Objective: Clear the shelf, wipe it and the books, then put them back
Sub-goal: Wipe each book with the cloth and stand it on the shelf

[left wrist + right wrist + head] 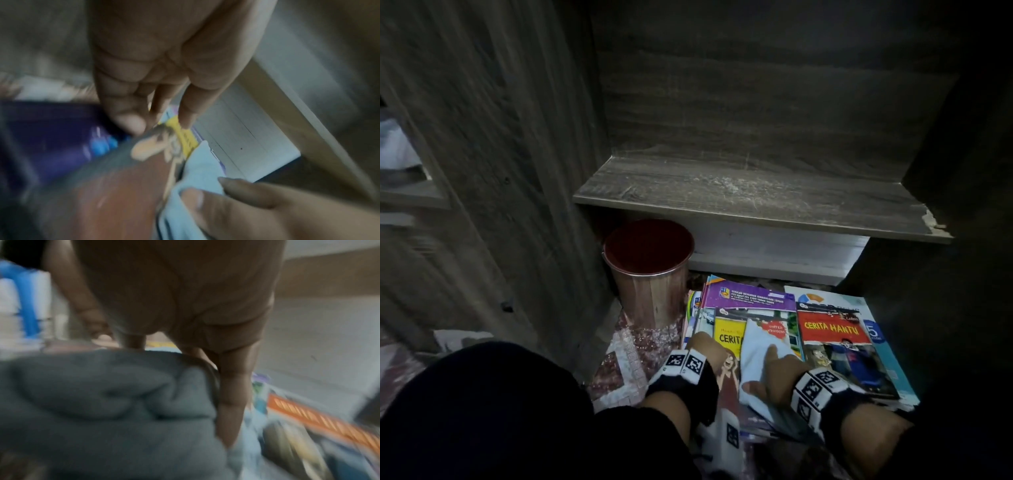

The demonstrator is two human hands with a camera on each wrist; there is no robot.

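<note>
Down on the floor (pixel 630 346), both hands sit on the books (pixel 832 342): left hand (pixel 705 346) presses flat, right hand (pixel 774 373) pinches the cloth (pixel 760 342); the shelf (pixel 739 195) is straight ahead.

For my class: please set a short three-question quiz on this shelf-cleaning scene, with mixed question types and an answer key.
1. True or false: the shelf board has books standing on it.
2. Multiple choice: what does the right hand press on the book pile? A) a sponge B) a light blue cloth C) a brush
3. Fill in: the copper-coloured bin stands on the floor to the ____ of the pile in the head view.

Key
1. False: the board is bare and the books lie on the floor.
2. B; the left hand rests on the yellow-titled book.
3. left
</note>
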